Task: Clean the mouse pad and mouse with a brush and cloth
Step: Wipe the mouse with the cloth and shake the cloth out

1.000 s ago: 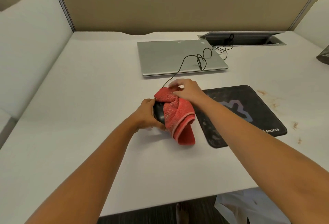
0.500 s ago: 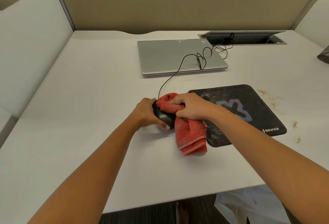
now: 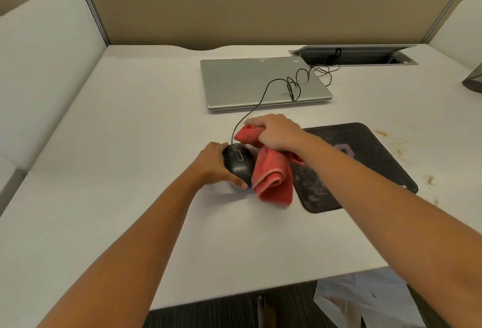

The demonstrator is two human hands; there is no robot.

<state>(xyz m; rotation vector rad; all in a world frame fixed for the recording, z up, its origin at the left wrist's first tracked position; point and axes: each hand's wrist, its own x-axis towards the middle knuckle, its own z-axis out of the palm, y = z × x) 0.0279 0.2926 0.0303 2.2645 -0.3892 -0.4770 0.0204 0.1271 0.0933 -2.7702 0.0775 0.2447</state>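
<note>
A black wired mouse [image 3: 238,162] rests on the white desk, just left of the black mouse pad [image 3: 365,160]. My left hand [image 3: 214,164] grips the mouse from its left side, thumb at its near end. My right hand [image 3: 276,132] is closed on a bunched red cloth [image 3: 272,176], held at the mouse's front right near the cable. The cloth hangs down beside the mouse and over the pad's left edge. The pad's surface looks smudged with pale dust. No brush is in view.
A closed silver laptop [image 3: 250,82] lies behind, with the mouse cable [image 3: 292,85] looped over it toward a cable hatch [image 3: 365,55]. Brownish stains [image 3: 399,149] mark the desk right of the pad. A mesh bin [image 3: 474,79] sits at the far right edge.
My right hand has drawn the cloth off the mouse's top toward its front right, so most of the mouse's back now shows. My left hand keeps its grip.
</note>
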